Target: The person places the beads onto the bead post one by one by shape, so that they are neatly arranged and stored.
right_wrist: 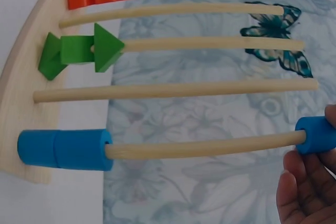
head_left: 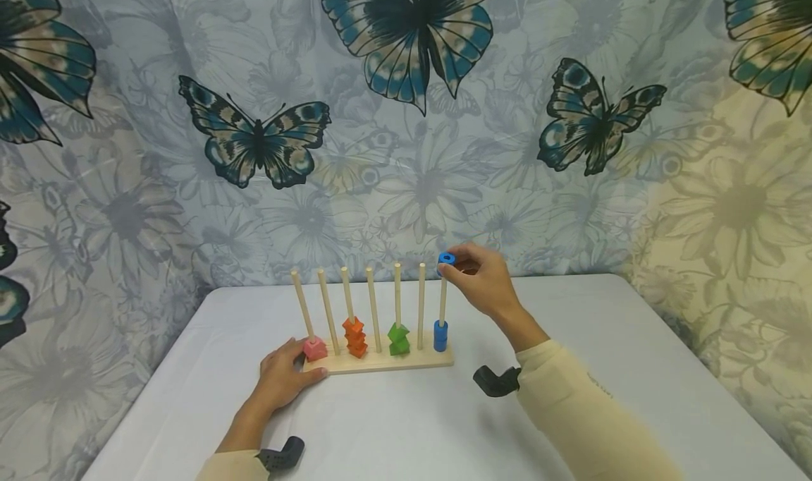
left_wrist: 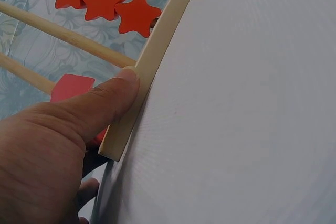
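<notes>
My right hand (head_left: 485, 283) pinches a blue cylinder bead (right_wrist: 315, 135) at the top of the rightmost peg (right_wrist: 210, 148); the peg's tip is in its hole. At that peg's foot sit two more blue cylinders (right_wrist: 65, 149). With thumb in front and fingers behind, my left hand (head_left: 279, 375) grips the left end of the wooden base (head_left: 387, 364) of the peg stacker. Beside this hand, a pink bead (head_left: 314, 348) sits low on the leftmost peg, partly hidden by the thumb in the left wrist view.
Three orange star beads (left_wrist: 105, 1) are stacked on the third peg. Green angular beads (head_left: 398, 340) sit on the fifth. Bare pegs (head_left: 421, 305) stand between the filled ones. Underneath is a white table (head_left: 406, 431), with a butterfly-print cloth (head_left: 431, 185) behind.
</notes>
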Available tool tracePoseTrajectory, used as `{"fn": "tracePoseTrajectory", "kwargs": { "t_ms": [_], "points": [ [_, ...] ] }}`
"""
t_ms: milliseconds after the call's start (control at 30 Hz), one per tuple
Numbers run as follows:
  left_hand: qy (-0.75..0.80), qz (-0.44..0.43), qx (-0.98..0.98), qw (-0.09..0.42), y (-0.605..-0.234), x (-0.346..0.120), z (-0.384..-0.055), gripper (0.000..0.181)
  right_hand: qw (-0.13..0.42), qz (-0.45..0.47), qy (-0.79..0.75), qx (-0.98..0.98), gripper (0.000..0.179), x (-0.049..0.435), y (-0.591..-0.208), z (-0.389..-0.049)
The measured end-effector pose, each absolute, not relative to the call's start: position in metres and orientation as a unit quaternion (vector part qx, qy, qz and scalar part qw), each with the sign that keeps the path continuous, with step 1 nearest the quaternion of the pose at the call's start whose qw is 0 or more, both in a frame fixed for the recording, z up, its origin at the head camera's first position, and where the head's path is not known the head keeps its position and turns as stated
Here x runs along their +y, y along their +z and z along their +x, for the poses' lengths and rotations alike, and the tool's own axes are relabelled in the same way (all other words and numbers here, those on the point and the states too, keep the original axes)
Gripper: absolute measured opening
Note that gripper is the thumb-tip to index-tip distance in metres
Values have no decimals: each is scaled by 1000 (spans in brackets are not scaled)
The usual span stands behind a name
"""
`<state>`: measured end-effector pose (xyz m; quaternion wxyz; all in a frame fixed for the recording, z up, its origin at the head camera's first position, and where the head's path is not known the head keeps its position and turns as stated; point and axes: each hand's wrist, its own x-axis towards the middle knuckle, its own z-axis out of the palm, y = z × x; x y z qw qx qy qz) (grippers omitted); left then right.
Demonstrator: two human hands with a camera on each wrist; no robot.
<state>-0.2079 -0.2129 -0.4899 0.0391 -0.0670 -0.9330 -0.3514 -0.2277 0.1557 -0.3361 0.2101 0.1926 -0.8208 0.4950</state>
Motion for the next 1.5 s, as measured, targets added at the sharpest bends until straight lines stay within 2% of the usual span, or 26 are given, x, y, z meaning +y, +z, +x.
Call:
{"fn": "tracePoseTrajectory", "kwargs": {
  "t_ms": [167,433,1000,1500],
  "points": [
    [-353,-68,-932,39,-489,-213,-208,77,204,174,492,-828,30,154,-345,-225],
    [-354,-70,-932,40,-489,-213,-208,77,206,179,493,-826,25,153,-361,-226],
    [-356,-69,-931,37,-489,-212,-208,76,167,120,497,-843,27,150,-402,-218],
    [-354,-65,-932,38,-487,-213,-208,76,161,92,487,-854,24,147,-426,-216]
  ]
}}
